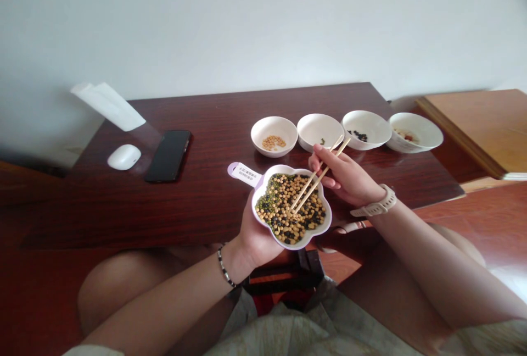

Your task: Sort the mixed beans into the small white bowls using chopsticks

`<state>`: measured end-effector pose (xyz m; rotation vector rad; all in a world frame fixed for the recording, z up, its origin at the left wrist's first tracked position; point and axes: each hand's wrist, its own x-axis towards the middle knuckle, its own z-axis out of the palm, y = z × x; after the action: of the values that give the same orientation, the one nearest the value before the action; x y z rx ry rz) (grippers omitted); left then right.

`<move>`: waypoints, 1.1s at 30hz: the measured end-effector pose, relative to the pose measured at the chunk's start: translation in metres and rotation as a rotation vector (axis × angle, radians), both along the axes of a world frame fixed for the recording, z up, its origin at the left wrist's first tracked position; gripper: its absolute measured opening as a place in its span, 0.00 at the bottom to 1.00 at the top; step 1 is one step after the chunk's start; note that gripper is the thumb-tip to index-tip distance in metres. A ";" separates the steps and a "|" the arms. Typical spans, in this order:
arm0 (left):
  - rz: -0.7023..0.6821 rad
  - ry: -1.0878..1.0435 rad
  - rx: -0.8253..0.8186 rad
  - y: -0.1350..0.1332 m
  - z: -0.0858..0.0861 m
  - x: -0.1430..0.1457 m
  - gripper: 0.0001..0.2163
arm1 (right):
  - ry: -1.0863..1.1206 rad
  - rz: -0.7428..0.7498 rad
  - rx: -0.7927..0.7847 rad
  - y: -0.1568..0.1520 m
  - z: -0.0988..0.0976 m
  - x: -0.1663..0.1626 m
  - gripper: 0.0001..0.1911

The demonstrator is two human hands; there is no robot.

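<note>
My left hand [256, 235] cups a white flower-shaped bowl [325, 223] from below; the bowl is full of mixed yellow, green and black beans [284, 207]. My right hand [343, 176], with a pale watch on the wrist, grips a pair of wooden chopsticks [315, 179] whose tips dip into the beans. Behind them, a row of white bowls stands on the dark wooden table [206, 191]: one with yellow beans [274, 135], one with a few green beans [320, 131], one with black beans [366, 128], one with reddish bits [415, 132].
A black phone [168, 155] and a white mouse [124, 156] lie at the table's left, beside a white stand [109, 105]. A white tag [244, 173] sticks out by the flower bowl. A lighter wooden surface [481, 125] sits at the right. My knees are below the table edge.
</note>
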<state>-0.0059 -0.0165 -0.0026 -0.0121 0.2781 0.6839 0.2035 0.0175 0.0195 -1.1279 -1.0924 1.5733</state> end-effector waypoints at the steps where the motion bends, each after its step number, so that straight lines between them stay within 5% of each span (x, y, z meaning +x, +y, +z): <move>1: 0.001 0.001 0.002 0.000 0.000 0.000 0.25 | 0.009 0.009 -0.015 0.000 0.001 0.000 0.27; 14: 0.008 0.020 -0.017 -0.001 0.000 0.000 0.25 | 0.158 0.052 -0.148 0.004 -0.001 0.002 0.24; 23: 0.004 0.030 -0.027 0.000 -0.001 0.000 0.25 | 0.074 -0.004 -0.077 0.005 0.001 0.003 0.24; 33: -0.003 0.039 -0.052 0.000 0.005 0.000 0.23 | -0.058 0.117 -0.052 0.004 0.012 0.010 0.27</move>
<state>-0.0056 -0.0162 0.0024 -0.0484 0.3336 0.6745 0.2135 0.0219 0.0318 -1.1685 -1.1799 1.6780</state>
